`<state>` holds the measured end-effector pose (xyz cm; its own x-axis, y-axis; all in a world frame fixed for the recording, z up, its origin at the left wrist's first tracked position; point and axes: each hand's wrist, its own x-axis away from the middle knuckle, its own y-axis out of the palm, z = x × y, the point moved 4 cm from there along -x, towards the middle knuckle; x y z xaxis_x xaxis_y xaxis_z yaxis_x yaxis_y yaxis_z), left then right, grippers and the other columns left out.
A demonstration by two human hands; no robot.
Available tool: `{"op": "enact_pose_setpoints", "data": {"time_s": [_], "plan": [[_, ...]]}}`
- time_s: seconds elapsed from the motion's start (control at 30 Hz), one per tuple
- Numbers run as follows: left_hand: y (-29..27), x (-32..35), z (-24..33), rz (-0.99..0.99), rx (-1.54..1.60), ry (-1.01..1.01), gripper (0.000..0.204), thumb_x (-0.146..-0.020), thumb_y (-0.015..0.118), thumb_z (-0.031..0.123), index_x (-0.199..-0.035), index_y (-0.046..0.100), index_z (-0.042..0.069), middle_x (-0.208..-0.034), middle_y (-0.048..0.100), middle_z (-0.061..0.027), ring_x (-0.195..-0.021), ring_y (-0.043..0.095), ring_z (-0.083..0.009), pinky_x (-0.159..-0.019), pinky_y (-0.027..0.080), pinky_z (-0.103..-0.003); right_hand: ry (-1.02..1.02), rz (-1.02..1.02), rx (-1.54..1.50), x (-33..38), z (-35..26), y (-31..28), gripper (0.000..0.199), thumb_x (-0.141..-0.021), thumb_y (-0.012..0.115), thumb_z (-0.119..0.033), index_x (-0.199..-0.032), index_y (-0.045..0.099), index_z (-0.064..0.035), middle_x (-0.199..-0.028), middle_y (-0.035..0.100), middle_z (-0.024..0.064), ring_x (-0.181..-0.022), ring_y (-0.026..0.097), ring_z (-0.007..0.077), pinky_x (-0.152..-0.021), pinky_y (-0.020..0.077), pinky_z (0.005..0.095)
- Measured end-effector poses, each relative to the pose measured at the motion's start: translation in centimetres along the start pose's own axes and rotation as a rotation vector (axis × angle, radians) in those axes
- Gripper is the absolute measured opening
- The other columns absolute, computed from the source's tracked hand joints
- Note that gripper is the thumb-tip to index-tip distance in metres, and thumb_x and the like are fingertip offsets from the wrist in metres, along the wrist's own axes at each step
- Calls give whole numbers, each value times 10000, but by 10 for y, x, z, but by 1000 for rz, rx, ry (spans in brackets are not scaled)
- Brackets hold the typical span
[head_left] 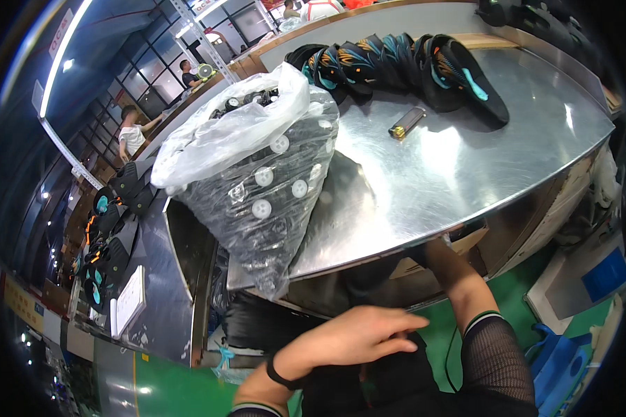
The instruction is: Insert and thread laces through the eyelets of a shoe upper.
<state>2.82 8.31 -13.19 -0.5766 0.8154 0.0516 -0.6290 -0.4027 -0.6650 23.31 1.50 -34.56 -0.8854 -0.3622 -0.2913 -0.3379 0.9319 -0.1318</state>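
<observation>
My left hand [365, 333] hovers in front of my lap, near side of the metal worktable [424, 187], with its fingers stretched out and nothing in them. A black band circles that wrist. My right forearm [460, 281] reaches under the table's front edge into an open space, and the table hides most of my right hand, so its fingers do not show. On the table's left part leans a clear plastic bag [215, 156] full of black parts with round white discs. Along the back stands a row of black sandals [382, 62] with teal and orange patterns.
A small dark block [407, 123] with a gold-coloured end lies mid-table. At left, a lower bench holds more black footwear [108, 243] and a white notepad [128, 302]. A blue plastic stool [560, 361] stands at lower right. Other people work in the background.
</observation>
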Motion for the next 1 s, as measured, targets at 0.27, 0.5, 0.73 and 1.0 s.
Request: {"op": "enact_pose_setpoints", "data": {"time_s": [0.27, 0.5, 0.73, 1.0], "plan": [[-115, -154, 22, 862, -1062, -25, 407, -930, 548, 278, -1263, 536, 44, -1145, 565, -280, -1145, 507, -458, -975, 426, -493, -171, 99, 385, 60, -81, -27, 373, -905, 597, -89, -1261, 518, -7, -1263, 568, 210, -1186, 538, 349, -981, 443, 385], [-128, -169, -2, 613, -1000, -123, 302, -848, 575, 218, -1088, 594, 36, -995, 588, -238, -1009, 576, -411, -869, 475, -472, -357, 127, 317, 155, -181, -15, 503, -779, 631, 71, -1264, 516, -1, -1346, 520, 196, -1273, 485, 337, -1058, 392, 379], [-146, -76, 107, 884, -1123, 144, 255, -799, 514, -24, -1007, 630, 65, -982, 620, -160, -967, 607, -343, -812, 497, -433, -491, 263, 332, 224, -213, -31, 604, -655, 561, 208, -1218, 557, -8, -1305, 551, 198, -1264, 496, 351, -1071, 395, 401], [-233, 17, 100, 969, -1026, 126, 358, -838, 672, 149, -1183, 609, 79, -1129, 657, -144, -1060, 627, -292, -908, 480, -390, -434, 232, 122, 214, -228, -12, 615, -690, 450, 191, -1270, 547, 12, -1307, 574, 166, -1250, 526, 296, -1066, 378, 344]]}}
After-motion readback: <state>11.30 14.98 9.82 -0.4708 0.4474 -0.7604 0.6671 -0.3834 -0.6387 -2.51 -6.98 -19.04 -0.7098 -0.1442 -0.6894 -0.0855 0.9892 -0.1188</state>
